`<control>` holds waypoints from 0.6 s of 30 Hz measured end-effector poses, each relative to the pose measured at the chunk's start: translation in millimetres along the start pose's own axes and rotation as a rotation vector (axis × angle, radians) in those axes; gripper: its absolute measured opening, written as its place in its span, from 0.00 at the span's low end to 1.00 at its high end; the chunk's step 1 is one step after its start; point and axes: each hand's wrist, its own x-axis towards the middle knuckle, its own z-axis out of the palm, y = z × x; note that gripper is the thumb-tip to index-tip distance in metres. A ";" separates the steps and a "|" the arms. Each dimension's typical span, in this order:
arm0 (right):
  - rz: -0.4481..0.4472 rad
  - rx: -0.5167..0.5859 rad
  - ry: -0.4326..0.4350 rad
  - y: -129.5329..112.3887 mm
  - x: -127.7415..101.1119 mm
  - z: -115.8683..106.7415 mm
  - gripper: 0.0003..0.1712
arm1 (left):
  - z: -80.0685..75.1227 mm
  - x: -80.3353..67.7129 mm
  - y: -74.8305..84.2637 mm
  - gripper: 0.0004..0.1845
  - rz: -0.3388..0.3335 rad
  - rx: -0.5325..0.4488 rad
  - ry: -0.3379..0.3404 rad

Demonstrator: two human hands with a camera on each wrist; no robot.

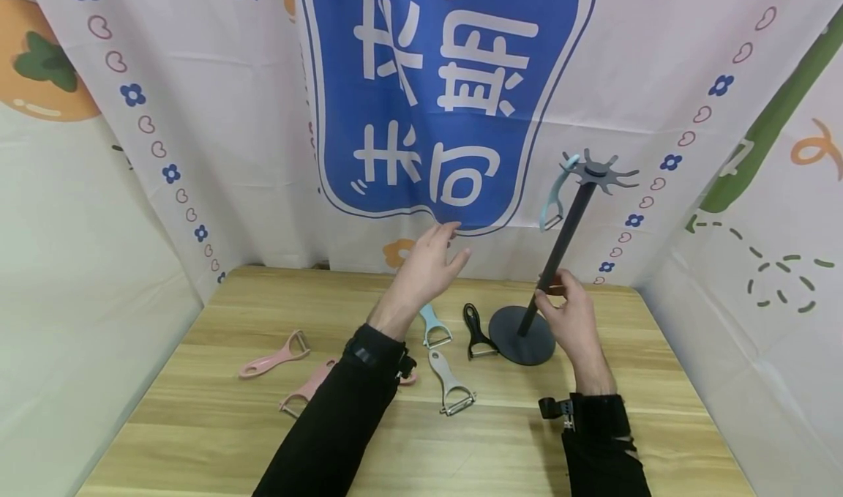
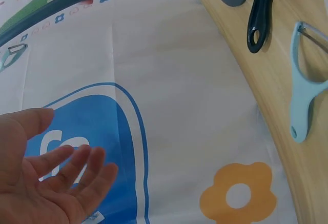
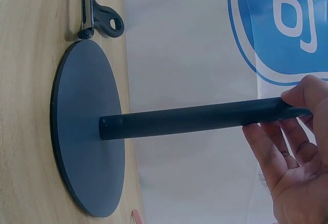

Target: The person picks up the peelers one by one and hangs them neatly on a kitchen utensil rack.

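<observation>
Stand pole [image 1: 560, 252], right hand [image 1: 574, 318] gripping it

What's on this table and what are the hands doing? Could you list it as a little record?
Left hand: raised above the table, fingers spread, holding nothing
Right hand: fingers on the pole of the dark stand
On the stand: one light blue peeler hanging from a top hook
On the table: pink peelers, a grey peeler, a black peeler, another blue peeler
</observation>
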 end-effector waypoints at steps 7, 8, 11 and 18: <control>0.004 0.019 0.002 0.6 0.7 0.1 0.20 | 8.7 -7.8 -6.6 0.31 -0.049 0.046 0.029; 0.004 0.020 0.001 0.6 0.8 0.0 0.20 | 10.2 -8.8 -8.1 0.31 -0.055 0.045 0.034; 0.001 0.021 0.001 1.0 1.0 0.0 0.20 | 14.8 -11.8 -12.9 0.29 -0.069 0.050 0.045; -0.002 0.009 0.003 2.5 1.5 0.2 0.21 | 27.7 -18.8 -25.9 0.27 -0.082 0.080 0.075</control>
